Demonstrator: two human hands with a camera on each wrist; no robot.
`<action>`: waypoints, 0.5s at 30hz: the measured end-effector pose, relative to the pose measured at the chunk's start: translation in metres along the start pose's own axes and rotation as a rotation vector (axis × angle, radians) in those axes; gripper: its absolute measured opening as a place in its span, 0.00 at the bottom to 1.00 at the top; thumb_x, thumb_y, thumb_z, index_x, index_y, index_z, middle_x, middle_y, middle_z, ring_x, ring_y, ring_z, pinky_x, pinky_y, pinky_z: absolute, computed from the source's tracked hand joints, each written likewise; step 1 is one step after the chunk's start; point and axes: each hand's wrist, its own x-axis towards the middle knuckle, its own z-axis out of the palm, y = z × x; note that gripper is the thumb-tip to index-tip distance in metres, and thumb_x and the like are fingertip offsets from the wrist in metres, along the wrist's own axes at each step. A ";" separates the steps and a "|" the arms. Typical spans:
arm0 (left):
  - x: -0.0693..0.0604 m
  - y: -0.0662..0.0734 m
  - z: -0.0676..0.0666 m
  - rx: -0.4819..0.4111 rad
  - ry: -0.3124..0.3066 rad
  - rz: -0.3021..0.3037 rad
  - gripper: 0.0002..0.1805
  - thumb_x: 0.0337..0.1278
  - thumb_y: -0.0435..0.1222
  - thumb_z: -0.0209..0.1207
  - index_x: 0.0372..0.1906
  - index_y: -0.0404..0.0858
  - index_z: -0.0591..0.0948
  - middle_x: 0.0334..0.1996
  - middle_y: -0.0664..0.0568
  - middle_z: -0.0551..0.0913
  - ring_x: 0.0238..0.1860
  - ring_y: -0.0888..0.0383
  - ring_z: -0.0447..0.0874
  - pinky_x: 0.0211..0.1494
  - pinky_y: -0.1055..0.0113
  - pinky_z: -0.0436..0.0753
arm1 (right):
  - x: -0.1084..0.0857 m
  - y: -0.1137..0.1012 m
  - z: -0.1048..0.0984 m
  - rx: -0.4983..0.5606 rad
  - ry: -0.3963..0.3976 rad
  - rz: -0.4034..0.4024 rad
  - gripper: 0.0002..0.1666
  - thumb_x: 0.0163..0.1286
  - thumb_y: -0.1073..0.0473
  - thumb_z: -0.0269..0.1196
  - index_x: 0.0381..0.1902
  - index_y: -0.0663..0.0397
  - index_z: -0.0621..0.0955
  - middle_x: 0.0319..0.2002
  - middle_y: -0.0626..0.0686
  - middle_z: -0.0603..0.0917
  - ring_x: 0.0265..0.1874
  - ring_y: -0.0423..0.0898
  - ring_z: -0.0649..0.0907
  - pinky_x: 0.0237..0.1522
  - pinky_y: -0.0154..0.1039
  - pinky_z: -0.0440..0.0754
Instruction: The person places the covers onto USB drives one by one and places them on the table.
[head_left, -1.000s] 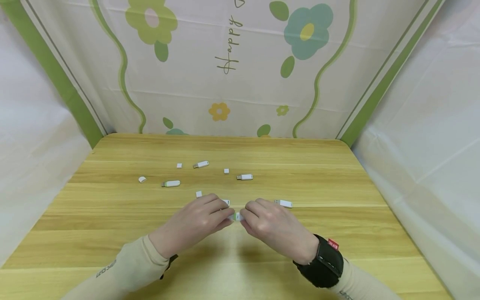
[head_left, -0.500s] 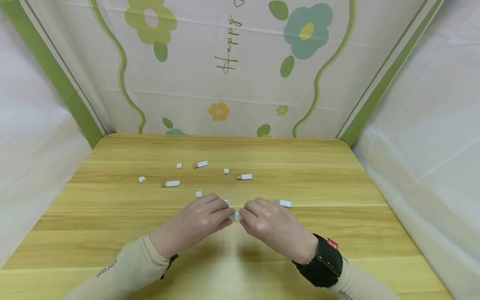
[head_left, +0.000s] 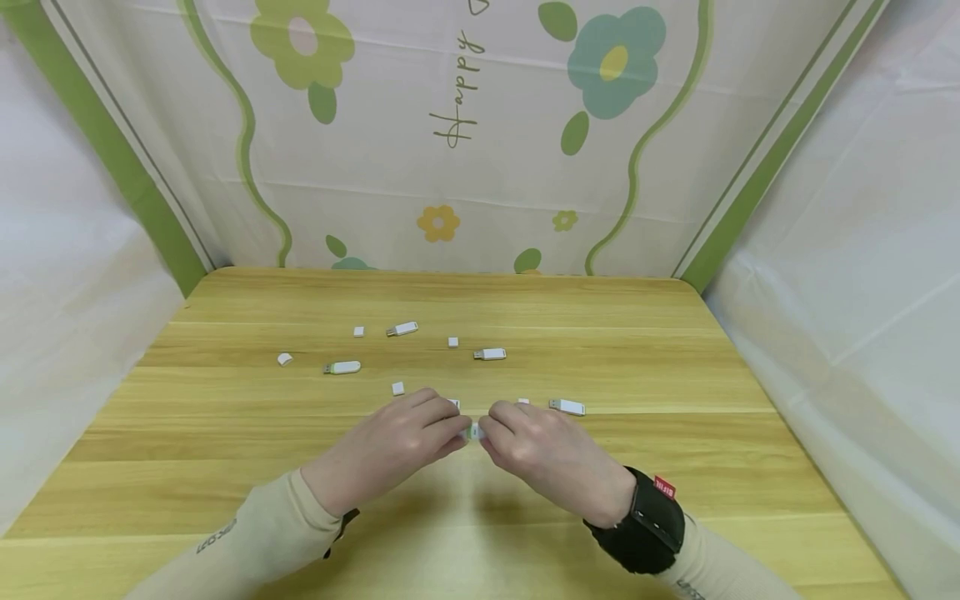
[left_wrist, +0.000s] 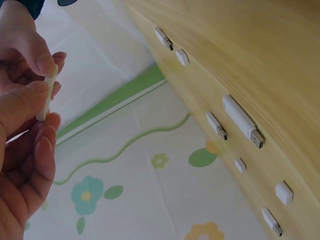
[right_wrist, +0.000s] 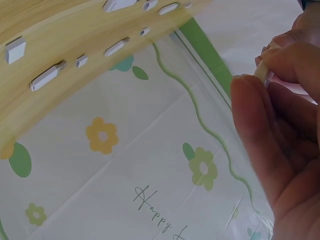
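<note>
Both hands meet above the front middle of the table. The left hand [head_left: 393, 446] pinches one end of a small white and green USB stick [head_left: 475, 432], and the right hand [head_left: 551, 454] pinches its other end. In the left wrist view the stick [left_wrist: 47, 95] is seen edge-on between the fingertips of both hands. The right wrist view shows its pale edge [right_wrist: 263, 72] at the right hand's thumb and fingers. Fingers hide most of it, so whether its cap is fully on cannot be told.
On the wooden table [head_left: 637, 333] lie several uncapped USB sticks, among them one at the left [head_left: 345, 367], one behind the hands [head_left: 491, 354] and one beside the right hand [head_left: 572, 407]. Loose white caps [head_left: 397, 388] lie among them. A floral curtain [head_left: 510, 183] hangs behind.
Both hands keep their grip on the stick with hardly any movement. A small white piece behind the right hand's fingers has come into sight.
</note>
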 end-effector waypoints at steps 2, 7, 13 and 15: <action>0.000 0.000 0.000 -0.005 -0.005 -0.005 0.12 0.49 0.30 0.73 0.38 0.33 0.84 0.33 0.52 0.80 0.34 0.58 0.77 0.38 0.74 0.78 | 0.000 0.000 0.000 0.008 -0.003 0.003 0.08 0.59 0.66 0.72 0.32 0.59 0.81 0.29 0.48 0.75 0.20 0.37 0.69 0.22 0.23 0.68; 0.001 0.000 0.002 -0.006 0.002 0.001 0.11 0.50 0.31 0.72 0.38 0.33 0.84 0.33 0.52 0.80 0.34 0.58 0.76 0.38 0.75 0.78 | 0.000 -0.001 -0.001 0.007 -0.004 0.004 0.09 0.59 0.67 0.72 0.31 0.59 0.80 0.28 0.47 0.73 0.21 0.37 0.67 0.21 0.23 0.66; 0.001 0.000 0.001 0.002 0.017 0.009 0.11 0.50 0.31 0.72 0.39 0.32 0.84 0.34 0.52 0.79 0.33 0.59 0.75 0.38 0.75 0.77 | 0.001 0.000 -0.001 -0.010 0.024 -0.002 0.09 0.59 0.67 0.71 0.30 0.58 0.79 0.27 0.47 0.73 0.20 0.36 0.68 0.20 0.21 0.66; 0.001 0.000 0.002 0.003 0.022 0.012 0.11 0.51 0.31 0.72 0.39 0.32 0.84 0.34 0.52 0.79 0.34 0.59 0.75 0.38 0.76 0.77 | 0.001 0.000 -0.001 -0.017 0.029 -0.006 0.09 0.59 0.67 0.71 0.30 0.58 0.79 0.27 0.47 0.73 0.20 0.36 0.68 0.20 0.22 0.66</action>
